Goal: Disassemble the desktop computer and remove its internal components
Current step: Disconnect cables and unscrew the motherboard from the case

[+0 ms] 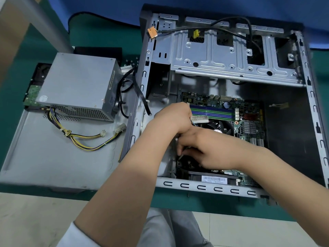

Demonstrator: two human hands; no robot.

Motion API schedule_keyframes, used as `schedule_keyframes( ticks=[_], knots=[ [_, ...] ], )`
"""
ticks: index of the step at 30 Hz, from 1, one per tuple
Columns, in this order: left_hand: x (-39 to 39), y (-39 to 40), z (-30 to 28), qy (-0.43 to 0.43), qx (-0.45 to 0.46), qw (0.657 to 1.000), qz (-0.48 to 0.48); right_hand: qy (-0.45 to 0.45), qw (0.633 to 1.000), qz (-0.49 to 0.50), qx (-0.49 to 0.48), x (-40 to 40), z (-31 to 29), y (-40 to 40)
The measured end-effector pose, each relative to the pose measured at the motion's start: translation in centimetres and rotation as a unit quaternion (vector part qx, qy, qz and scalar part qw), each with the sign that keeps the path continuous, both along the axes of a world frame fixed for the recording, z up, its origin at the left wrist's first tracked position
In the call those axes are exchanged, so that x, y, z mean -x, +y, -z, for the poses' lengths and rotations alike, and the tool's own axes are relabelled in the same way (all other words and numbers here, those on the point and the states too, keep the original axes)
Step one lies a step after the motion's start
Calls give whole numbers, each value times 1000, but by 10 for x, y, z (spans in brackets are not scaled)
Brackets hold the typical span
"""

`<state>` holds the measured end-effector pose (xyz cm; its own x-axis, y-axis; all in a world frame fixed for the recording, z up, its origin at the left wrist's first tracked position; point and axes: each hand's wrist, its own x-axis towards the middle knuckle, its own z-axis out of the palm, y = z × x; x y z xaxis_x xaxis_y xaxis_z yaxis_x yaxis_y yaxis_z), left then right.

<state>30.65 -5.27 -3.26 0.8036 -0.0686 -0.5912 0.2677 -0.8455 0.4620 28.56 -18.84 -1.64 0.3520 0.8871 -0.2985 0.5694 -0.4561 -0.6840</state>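
The open desktop case (210,188) lies on its side on a green table. Its motherboard (249,111) carries blue and green memory slots (211,111) and a black CPU fan (222,127). My left hand (170,118) is inside the case at the board's left edge, fingers curled round a labelled cable (199,119) beside the fan. My right hand (210,150) crosses under it and pinches a thin metal tool (180,155), its tip pointing down at the board's lower left corner. A card with a barcode label (213,179) lies along the case's near wall.
The removed power supply (78,86) sits on the grey side panel (44,157) to the left, its yellow and black cables (89,141) trailing. A hard drive (33,93) lies partly beneath it. The metal drive cage (222,56) spans the case's far end, with an orange connector (151,32) hanging there.
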Motion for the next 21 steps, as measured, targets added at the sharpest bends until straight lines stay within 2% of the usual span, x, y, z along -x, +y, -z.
schedule_keyframes(
  ticks=[4, 7, 12, 15, 17, 19, 21],
  knots=[
    [1, 2, -2, -5, 28, 999, -16, 7, 999, 52, -13, -3, -8, -11],
    [2, 2, -4, -23, 48, 998, -25, 56, 983, 166, -47, -5, -14, -29],
    [5, 3, -16, -67, 113, 986, -100, 179, 907, 344, -165, -9, -24, -61],
    [10, 12, -35, -103, 234, 940, -226, 213, 852, 422, -224, -10, -27, -72],
    [17, 20, -51, -104, 303, 906, -275, 258, 813, 447, -269, -9, -29, -74],
    [25, 25, -66, -85, 350, 896, -259, 299, 782, 454, -304, -11, -34, -71],
    [31, 28, -78, -62, 358, 907, -214, 327, 761, 451, -333, -15, -41, -65]
  ],
)
